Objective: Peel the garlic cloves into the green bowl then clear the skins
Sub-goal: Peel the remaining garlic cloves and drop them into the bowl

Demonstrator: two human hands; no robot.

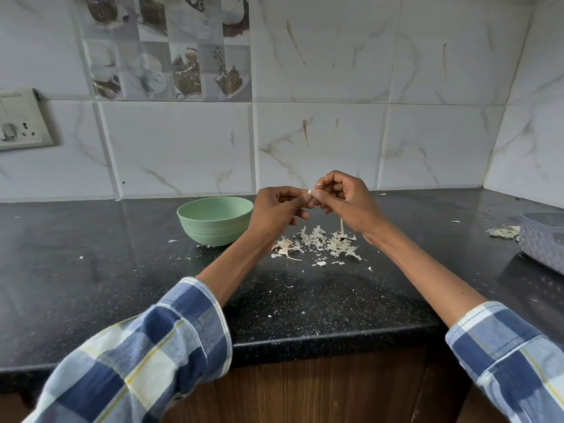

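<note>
Garlic clove (310, 193), small and pale, sits pinched between both hands above the desk; only its whitish tip shows between the fingertips. The left hand (279, 210) curls round it from one side, and the right hand (343, 199) nips at it from the other, a thin strip of skin dangling below the right palm. To peel well, I judge the left should hold the clove firm while the right pulls the papery skin away in long strips, letting them fall on the heap. A pile of dry, off-white garlic skins (317, 244) lies directly beneath the hands. The round pale-green bowl (215, 219) stands just left of the left hand. The black speckled stone desk (122, 270) meets a white marbled tile wall (320, 141) beyond the hands.
</note>
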